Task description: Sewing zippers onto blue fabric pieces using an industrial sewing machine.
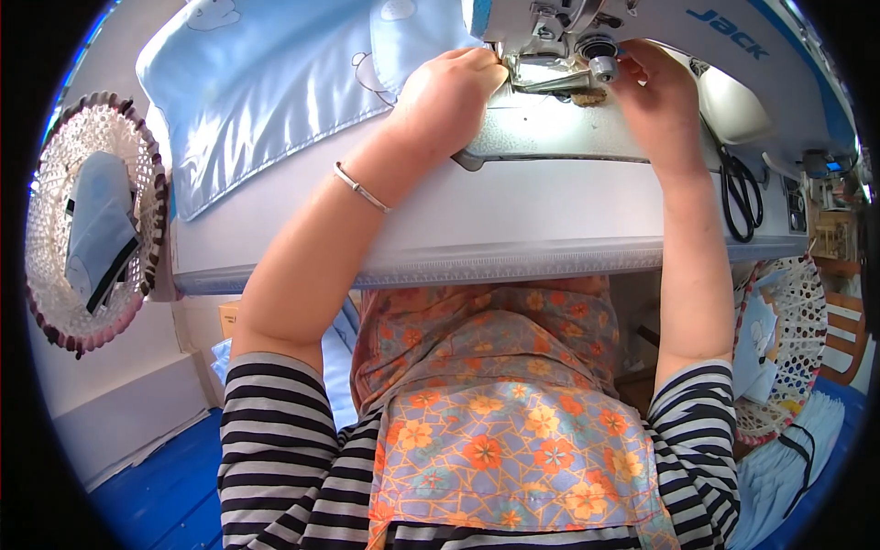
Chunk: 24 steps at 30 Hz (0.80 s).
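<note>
My left hand [449, 99] is closed beside the needle area of a sewing machine [642, 20]. Its fingertips are pressed together at the edge of a glossy light blue fabric [275, 110] with bear prints; whatever they pinch is hidden. On the other side of the needle area, my right hand [658, 101] has its fingers curled in next to a round metal knob [602, 68]. I cannot make out anything between those fingers. Between both hands lies the lit metal machine bed [559, 133].
A ruler strip [495, 264] runs along the white table's front edge. At left hangs a woven basket [44, 266] with blue fabric pieces [101, 220]; another basket [807, 316] stands at right, above a tied blue fabric bundle [779, 486]. A black cable [741, 197] loops at right.
</note>
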Tool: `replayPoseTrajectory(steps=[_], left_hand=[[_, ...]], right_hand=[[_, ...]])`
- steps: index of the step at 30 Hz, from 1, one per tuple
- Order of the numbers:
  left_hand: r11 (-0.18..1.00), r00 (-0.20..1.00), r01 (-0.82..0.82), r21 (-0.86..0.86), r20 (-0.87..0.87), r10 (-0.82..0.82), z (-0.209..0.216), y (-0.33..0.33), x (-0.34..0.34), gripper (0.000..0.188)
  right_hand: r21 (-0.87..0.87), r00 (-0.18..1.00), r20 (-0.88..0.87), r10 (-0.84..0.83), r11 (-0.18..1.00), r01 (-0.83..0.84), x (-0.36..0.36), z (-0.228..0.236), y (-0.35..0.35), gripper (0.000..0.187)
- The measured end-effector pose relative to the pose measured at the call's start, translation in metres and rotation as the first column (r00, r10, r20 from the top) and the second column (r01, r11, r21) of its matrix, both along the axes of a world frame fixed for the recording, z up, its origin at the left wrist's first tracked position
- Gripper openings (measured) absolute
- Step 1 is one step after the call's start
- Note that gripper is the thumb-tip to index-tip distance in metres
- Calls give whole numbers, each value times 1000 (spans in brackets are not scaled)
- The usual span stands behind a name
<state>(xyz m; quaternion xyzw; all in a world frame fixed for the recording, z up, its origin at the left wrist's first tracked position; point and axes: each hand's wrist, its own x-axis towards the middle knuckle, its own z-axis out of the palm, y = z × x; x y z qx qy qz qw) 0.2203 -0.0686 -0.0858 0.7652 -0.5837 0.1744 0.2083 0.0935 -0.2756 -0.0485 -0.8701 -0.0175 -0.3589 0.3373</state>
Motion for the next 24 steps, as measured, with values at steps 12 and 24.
replayPoseTrajectory(steps=[12, 24], left_hand=[[995, 998, 26, -94, -59, -32, -10, 7, 3, 14], [420, 320, -907, 14, -626, 712, -178, 275, -175, 20]], right_hand=[[135, 898, -437, -43, 984, 113, -19, -8, 52, 17], [-444, 952, -307, 7, 884, -149, -87, -43, 95, 23]])
